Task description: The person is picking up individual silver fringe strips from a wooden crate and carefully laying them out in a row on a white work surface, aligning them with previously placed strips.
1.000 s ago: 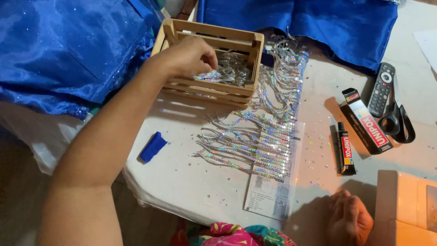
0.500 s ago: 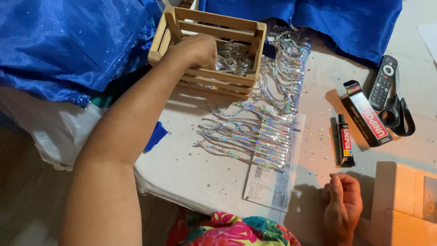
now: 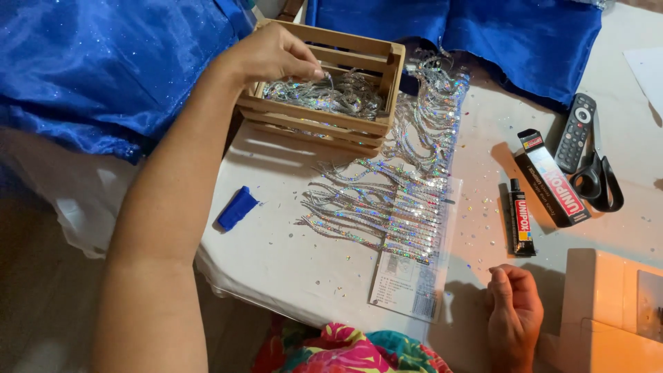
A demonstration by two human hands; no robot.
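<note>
- Head view, upper centre: my left hand (image 3: 276, 55) reaches into a small wooden crate (image 3: 387, 69), fingertips pinched together on a strand of the silver sequin trim (image 3: 331, 93) heaped inside it.
- Head view, crate position: the crate stands on the white table (image 3: 290, 255), its far side against the blue satin fabric (image 3: 103, 69) that spreads over the upper left and along the top edge.
- Head view, centre: a length of sequin fringe (image 3: 394, 207) lies flat on the table, running from just beside the crate's right end down onto a printed paper card (image 3: 407, 287); loose sequins are scattered around it.
- Head view, left of the fringe: a small blue scrap (image 3: 237, 208) lies alone, well apart from the crate.
- Head view, lower right: my right hand (image 3: 514, 311) rests on the table edge, fingers curled loosely inward, holding nothing that I can see.
- Head view, right: a black glue tube (image 3: 520, 220) lies just beside its carton (image 3: 552, 181); beyond these are a remote control (image 3: 575, 131) and black-handled scissors (image 3: 601, 181), touching each other.
- Head view, lower right corner: an orange box (image 3: 608, 318) lies near my right hand.
</note>
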